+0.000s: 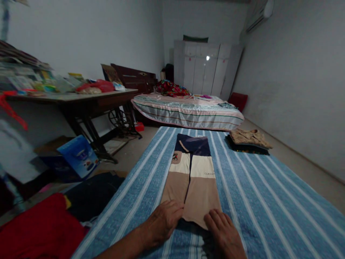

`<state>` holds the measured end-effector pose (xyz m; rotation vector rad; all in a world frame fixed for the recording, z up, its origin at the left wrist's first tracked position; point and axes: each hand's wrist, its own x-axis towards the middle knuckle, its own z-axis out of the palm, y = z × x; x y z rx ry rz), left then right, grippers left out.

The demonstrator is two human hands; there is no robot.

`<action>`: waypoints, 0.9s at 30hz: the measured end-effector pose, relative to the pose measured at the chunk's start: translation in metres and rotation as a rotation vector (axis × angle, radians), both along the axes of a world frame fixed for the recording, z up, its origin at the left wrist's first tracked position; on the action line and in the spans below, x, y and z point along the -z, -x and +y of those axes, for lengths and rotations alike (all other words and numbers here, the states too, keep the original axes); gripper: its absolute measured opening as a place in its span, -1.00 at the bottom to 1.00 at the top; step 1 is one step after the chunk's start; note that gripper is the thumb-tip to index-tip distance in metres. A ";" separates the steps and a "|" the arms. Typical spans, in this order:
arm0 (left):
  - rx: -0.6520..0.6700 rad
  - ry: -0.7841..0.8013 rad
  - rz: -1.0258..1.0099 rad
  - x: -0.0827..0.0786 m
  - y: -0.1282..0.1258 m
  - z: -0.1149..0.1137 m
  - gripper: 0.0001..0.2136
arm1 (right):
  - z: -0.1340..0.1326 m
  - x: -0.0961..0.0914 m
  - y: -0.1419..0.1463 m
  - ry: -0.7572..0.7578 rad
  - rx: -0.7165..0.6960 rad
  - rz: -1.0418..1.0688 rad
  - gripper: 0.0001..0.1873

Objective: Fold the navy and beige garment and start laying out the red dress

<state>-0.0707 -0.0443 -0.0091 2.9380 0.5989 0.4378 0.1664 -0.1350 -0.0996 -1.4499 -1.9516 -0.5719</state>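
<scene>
A folded shirt (203, 194) with navy, cream and tan bands lies lengthwise on a blue striped bedcover (134, 194). It has a patch pocket at the left and printed lettering at the right. Down its middle runs a dark gap. My left hand (167, 220) is closed at the near left part of the tan hem, fingertips on the cloth. At the near right corner, my right hand (223, 228) has its fingers bent over the hem. Both thumbs are mostly hidden.
Folded clothes (249, 140) are stacked at the right far part of the bedcover. To the left are a red cloth (40, 230), a blue box (79, 156) and a cluttered sewing-machine table (94, 97). Another bed (188, 113) stands beyond, before a wardrobe (202, 68).
</scene>
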 end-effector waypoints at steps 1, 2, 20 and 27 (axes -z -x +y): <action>-0.003 0.012 0.007 -0.002 0.000 0.001 -0.78 | 0.001 0.000 -0.002 -0.010 -0.009 0.003 -0.54; -0.006 0.024 0.018 -0.005 -0.001 0.003 -0.79 | 0.001 -0.001 -0.004 -0.014 -0.018 0.008 -0.55; 0.014 0.072 -0.019 -0.158 -0.021 0.010 -0.85 | 0.010 -0.193 -0.044 0.089 -0.132 -0.087 -0.57; 0.033 0.210 0.198 -0.118 -0.015 -0.026 -0.86 | -0.011 -0.162 -0.049 0.530 -0.357 -0.060 -0.57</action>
